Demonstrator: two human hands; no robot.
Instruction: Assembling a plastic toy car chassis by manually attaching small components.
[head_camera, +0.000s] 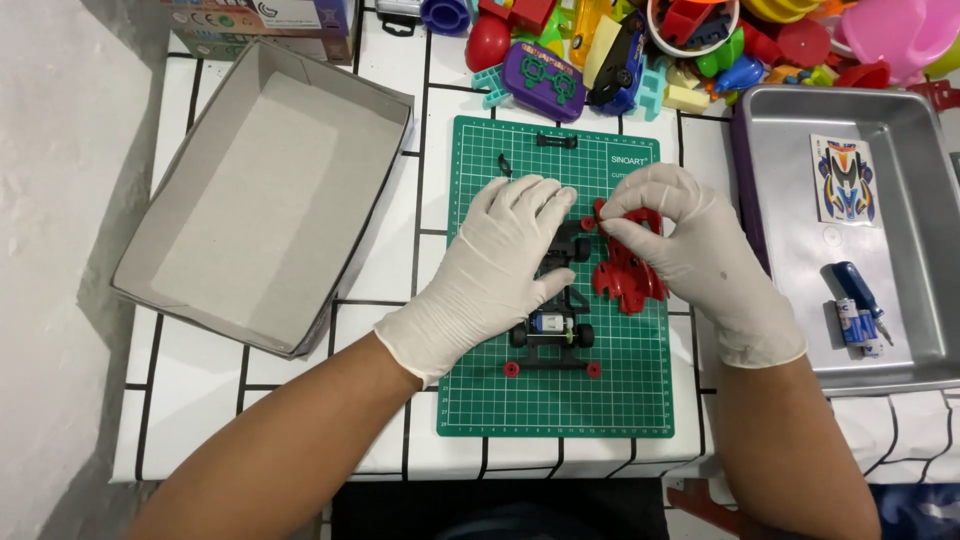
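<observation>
Small parts are the likely trouble here: the red wheel (589, 224) pinched at the fingertips of the right hand (690, 250) could slip and roll off the green mat (640, 400) onto the bench (390, 260), or be lost among the heap of toys (600, 50) at the far edge. The gloves dull the grip, I judge, and pushing at an angle might bend the thin axle or skew the wheel. The two loose black bits (556, 141) lying near the mat's far edge could also be swept away by a sleeve or wrist. The left hand (500, 265) lies curled, palm down, over the front of the black chassis (552, 328), pressing it to the mat; its fingertips nearly meet the right hand's. The chassis sits at the mat's middle, its rear end with two small red wheels showing just below the left hand. The red body shell (625, 280) lies beside it, partly under the right hand, whose thumb and fingers are closed on the wheel. An open grey box (150, 240) stands to the left; a metal tray (900, 370) to the right holds a sticker sheet (845, 180), a screwdriver (860, 290) and batteries (852, 325).
</observation>
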